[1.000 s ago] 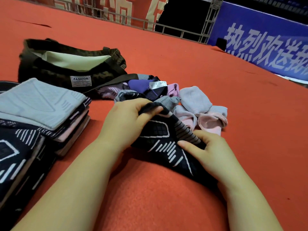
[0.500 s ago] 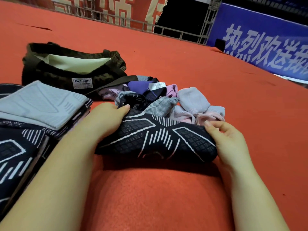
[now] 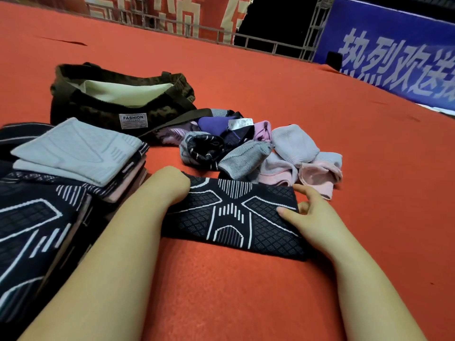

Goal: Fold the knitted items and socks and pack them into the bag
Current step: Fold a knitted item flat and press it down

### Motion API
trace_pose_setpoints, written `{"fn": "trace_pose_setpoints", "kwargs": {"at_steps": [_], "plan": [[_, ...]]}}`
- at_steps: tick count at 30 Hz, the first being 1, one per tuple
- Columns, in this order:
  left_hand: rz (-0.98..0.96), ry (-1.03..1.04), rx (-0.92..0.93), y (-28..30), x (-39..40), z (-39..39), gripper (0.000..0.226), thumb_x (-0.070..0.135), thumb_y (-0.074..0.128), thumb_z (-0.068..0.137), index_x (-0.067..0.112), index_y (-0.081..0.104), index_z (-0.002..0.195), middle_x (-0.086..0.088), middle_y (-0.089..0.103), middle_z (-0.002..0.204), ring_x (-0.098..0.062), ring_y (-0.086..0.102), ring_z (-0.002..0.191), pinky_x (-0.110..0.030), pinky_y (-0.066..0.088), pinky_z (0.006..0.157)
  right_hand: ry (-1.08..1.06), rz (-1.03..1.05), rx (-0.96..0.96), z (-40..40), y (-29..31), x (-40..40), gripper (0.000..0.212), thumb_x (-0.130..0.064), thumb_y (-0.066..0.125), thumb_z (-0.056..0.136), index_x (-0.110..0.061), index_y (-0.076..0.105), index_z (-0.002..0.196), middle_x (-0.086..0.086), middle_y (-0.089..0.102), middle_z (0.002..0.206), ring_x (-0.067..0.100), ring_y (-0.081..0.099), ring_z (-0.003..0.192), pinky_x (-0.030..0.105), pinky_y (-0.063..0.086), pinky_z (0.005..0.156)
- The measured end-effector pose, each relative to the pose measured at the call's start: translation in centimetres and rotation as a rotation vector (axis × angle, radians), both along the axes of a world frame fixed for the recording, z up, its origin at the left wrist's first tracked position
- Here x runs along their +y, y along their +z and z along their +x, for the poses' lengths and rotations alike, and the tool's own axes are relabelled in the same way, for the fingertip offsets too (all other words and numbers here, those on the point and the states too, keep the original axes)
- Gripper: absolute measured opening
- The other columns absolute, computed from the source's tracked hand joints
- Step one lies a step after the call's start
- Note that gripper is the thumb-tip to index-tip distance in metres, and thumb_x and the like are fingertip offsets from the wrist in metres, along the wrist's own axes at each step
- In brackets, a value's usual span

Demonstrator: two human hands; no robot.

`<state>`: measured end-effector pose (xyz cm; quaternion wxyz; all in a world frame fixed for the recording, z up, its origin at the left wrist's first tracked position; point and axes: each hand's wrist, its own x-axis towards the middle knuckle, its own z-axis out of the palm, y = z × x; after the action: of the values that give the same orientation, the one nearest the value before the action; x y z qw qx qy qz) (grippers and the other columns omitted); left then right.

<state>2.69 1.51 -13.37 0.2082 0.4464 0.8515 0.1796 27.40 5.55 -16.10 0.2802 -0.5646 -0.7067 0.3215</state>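
Note:
A black knitted item (image 3: 234,212) with white line patterns lies flat on the red carpet in front of me. My left hand (image 3: 170,184) is at its left end, fingers curled under the fabric and hidden. My right hand (image 3: 310,212) is at its right end, thumb resting on top and the other fingers loose beside the edge. Just behind it is a pile of socks (image 3: 261,153) in grey, pink, purple and dark colours. The dark green bag (image 3: 98,112) with a FASHION label stands open at the back left.
A stack of folded knits (image 3: 73,153), a light grey one on top, sits at the left, with more dark patterned knits (image 3: 32,227) in front of it. Metal railings (image 3: 246,40) and a blue banner (image 3: 394,52) line the carpet's far edge.
The black knit was bunched between both hands, then stretched out sideways. It now lies flat on the carpet, and my right hand's grip has loosened.

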Motion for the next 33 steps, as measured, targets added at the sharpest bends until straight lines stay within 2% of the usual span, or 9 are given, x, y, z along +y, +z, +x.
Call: {"fn": "trace_pose_setpoints", "kwargs": {"at_steps": [3,6,11,13,17,22,25,28,33], "plan": [[0.004,0.008,0.037,-0.1,-0.5,0.3,0.033,0.009,0.037,0.099,-0.004,0.056,0.122,-0.023,0.053,0.131,-0.034,0.051,0.119,-0.032,0.039,0.091,-0.067,0.053,-0.039,-0.6,-0.4,-0.2,0.052,-0.022,0.067,0.084,-0.024,0.045,0.131,-0.007,0.058,0.067,0.011,0.056,0.063,0.027,0.036,0.058],[0.078,0.066,0.006,-0.8,-1.4,0.8,0.034,0.018,0.042,0.096,0.000,0.054,0.121,-0.022,0.054,0.131,-0.035,0.052,0.119,-0.035,0.041,0.092,-0.175,0.112,-0.133,-1.6,-0.5,-1.3,0.049,-0.028,0.062,0.086,-0.025,0.045,0.131,-0.002,0.067,0.092,0.025,0.063,0.096,0.031,0.044,0.074],[0.116,0.020,-0.028,-1.3,-4.2,2.8,0.057,0.019,0.041,0.092,0.013,0.021,0.146,-0.016,0.043,0.141,-0.034,0.047,0.125,-0.042,0.037,0.101,-0.211,0.207,-0.301,-2.7,0.2,-4.7,0.053,-0.029,0.053,0.092,-0.024,0.034,0.141,0.009,0.059,0.127,0.031,0.056,0.113,0.035,0.043,0.083],[0.156,-0.017,-0.033,-1.4,-6.3,3.0,0.074,0.009,0.041,0.087,0.021,0.004,0.151,-0.016,0.038,0.143,-0.035,0.046,0.125,-0.044,0.037,0.103,-0.220,0.188,-0.260,-2.0,0.7,-6.7,0.056,-0.027,0.055,0.091,-0.024,0.032,0.142,0.010,0.060,0.124,0.032,0.055,0.113,0.036,0.043,0.084],[0.223,-0.128,-0.042,-2.2,-11.5,3.5,0.070,0.007,0.044,0.085,0.028,0.016,0.147,-0.012,0.037,0.140,-0.033,0.047,0.123,-0.042,0.037,0.103,-0.249,0.132,-0.151,0.6,1.3,-11.1,0.068,-0.023,0.066,0.085,-0.021,0.030,0.143,0.004,0.065,0.098,0.030,0.059,0.105,0.035,0.044,0.084],[0.298,-0.287,0.349,-3.4,-16.0,6.6,0.062,0.028,0.052,0.091,0.028,0.025,0.147,-0.008,0.016,0.155,-0.026,0.026,0.135,-0.037,0.024,0.109,-0.375,-0.077,0.287,2.4,1.4,-15.1,0.070,-0.003,0.068,0.081,-0.012,0.034,0.142,0.000,0.065,0.084,0.023,0.063,0.089,0.036,0.048,0.086],[0.433,-0.559,0.131,-3.0,-17.5,9.0,0.046,0.027,0.050,0.093,0.031,0.042,0.138,0.007,0.043,0.143,-0.015,0.038,0.131,-0.030,0.027,0.110,-0.414,-0.202,0.700,1.4,2.1,-16.2,0.066,0.009,0.061,0.081,-0.009,0.038,0.140,0.007,0.063,0.090,0.025,0.063,0.084,0.037,0.051,0.079],[0.367,-0.670,0.030,-2.8,-17.8,10.1,0.042,0.020,0.049,0.092,0.031,0.050,0.133,0.009,0.054,0.135,-0.013,0.044,0.126,-0.029,0.031,0.108,-0.382,-0.171,0.758,-0.7,3.4,-16.9,0.062,0.005,0.062,0.081,-0.015,0.043,0.136,0.011,0.065,0.101,0.027,0.064,0.083,0.035,0.051,0.069],[0.405,-0.255,-0.365,-1.9,-17.5,6.5,0.049,0.023,0.041,0.072,0.029,0.065,0.115,0.008,0.066,0.118,-0.012,0.057,0.116,-0.034,0.040,0.104,-0.213,-0.010,0.655,-5.7,4.4,-18.1,0.051,0.002,0.062,0.082,-0.020,0.049,0.126,0.001,0.067,0.098,0.015,0.064,0.077,0.035,0.053,0.077]]}}
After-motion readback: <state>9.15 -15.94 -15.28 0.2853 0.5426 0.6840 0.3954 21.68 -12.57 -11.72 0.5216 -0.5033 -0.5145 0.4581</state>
